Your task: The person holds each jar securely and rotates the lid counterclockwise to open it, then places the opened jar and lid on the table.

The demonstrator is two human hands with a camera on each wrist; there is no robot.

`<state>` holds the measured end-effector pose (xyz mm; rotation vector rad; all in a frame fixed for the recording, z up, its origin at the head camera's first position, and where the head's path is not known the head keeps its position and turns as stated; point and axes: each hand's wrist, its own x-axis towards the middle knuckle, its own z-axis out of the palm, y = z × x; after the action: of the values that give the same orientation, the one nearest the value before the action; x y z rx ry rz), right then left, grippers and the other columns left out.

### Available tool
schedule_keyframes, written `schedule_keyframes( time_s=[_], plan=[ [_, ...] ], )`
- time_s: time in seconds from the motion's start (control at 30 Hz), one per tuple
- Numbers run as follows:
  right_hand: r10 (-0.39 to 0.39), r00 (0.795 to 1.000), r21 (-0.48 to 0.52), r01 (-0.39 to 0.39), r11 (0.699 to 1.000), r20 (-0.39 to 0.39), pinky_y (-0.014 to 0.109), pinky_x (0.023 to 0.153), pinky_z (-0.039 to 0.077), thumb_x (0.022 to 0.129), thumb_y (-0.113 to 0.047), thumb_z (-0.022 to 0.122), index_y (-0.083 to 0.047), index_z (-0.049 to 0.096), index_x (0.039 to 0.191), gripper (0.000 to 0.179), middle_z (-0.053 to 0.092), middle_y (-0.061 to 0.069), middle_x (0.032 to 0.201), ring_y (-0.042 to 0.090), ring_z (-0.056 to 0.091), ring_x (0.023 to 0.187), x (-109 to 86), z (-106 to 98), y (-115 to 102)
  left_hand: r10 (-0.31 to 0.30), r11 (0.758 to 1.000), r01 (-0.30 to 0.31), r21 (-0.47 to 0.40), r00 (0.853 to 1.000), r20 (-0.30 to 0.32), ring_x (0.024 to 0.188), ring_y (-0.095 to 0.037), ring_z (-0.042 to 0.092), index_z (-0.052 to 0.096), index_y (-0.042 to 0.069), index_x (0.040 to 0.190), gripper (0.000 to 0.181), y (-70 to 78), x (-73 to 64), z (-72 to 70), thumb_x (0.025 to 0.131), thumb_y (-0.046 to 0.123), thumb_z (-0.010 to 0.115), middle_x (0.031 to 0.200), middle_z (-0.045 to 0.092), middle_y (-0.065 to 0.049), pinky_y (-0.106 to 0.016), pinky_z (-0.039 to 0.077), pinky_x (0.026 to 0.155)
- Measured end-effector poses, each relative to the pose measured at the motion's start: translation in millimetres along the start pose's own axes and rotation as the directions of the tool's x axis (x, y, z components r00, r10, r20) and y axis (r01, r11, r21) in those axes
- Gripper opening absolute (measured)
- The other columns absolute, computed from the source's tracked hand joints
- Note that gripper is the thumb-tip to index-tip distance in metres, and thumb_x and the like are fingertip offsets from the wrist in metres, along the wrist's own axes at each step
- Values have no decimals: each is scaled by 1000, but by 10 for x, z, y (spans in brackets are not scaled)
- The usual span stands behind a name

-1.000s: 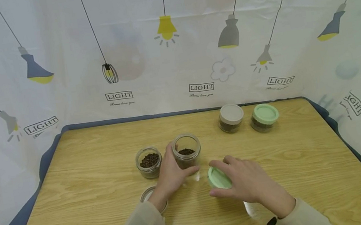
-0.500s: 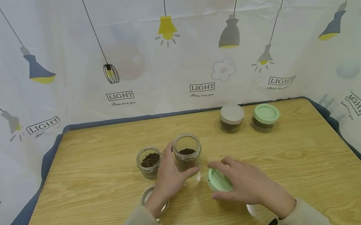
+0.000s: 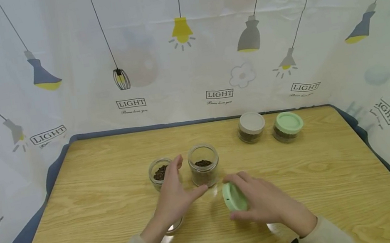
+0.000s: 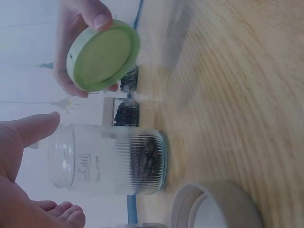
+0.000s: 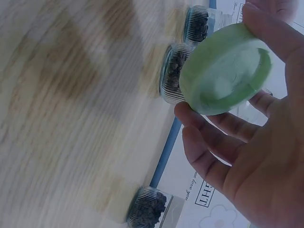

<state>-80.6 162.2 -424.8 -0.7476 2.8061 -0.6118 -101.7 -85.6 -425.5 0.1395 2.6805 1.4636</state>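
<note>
Wood-grained table (image 3: 322, 186) before a lamp-printed curtain (image 3: 149, 19). From left: an open jar (image 3: 156, 183) of dark beans (image 3: 159, 173); a pale lid (image 4: 237, 199), partly hidden below the left hand (image 3: 174, 196), whose fingers are spread, gripping nothing; a second open jar (image 3: 204, 176) beside that hand; a green lid (image 3: 234, 197) (tilted, raised off the wood), pinched at the rim by the right hand (image 3: 265, 199); farther back, grey-lidded (image 3: 251, 123) and green-lidded jars (image 3: 288, 123).

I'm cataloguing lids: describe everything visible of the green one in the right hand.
The pale green lid is round and shallow, likely plastic, with a small dark mark on its side wall. The right hand grips its edge, holding it tilted and clear of the wooden table; the palm-side face looks glossy. In the head view it is right of the taller open glass jar.
</note>
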Motion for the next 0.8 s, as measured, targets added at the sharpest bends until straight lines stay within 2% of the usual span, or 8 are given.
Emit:
schedule_keyframes(
  time_s=[0.17,0.37,0.5,0.8],
  plan=[
    [2,999,61,-5,998,35,33,72,53,75,-48,80,-24,37,140,81,51,1,132,14,60,93,29,51,-41,29,1000,-30,6,999,24,143,-26,34,22,15,155,105,-1,-61,-124,74,46,82,155,33,-2,-51,35,114],
    [-34,997,140,24,990,69,37,84,56,74,-38,84,-15,32,144,91,47,4,137,21,63,106,62,100,-86,41,999,-42,21,998,43,144,-26,33,21,16,155,105,-9,-116,-219,75,52,79,156,32,-3,-52,33,116],
    [-92,993,180,78,981,68,38,93,54,72,-31,87,-10,31,147,95,42,7,143,22,59,114,100,148,-104,41,999,-42,22,998,48,144,-26,32,20,18,155,106,-15,-129,-248,74,53,79,157,31,-3,-51,32,116],
    [-139,990,231,132,964,16,41,98,50,67,-22,90,-10,37,144,94,52,4,136,17,54,118,213,304,-150,43,999,-44,19,997,56,143,-26,34,22,18,155,99,-39,-130,-293,78,41,80,156,33,-4,-51,31,116]
  ],
)
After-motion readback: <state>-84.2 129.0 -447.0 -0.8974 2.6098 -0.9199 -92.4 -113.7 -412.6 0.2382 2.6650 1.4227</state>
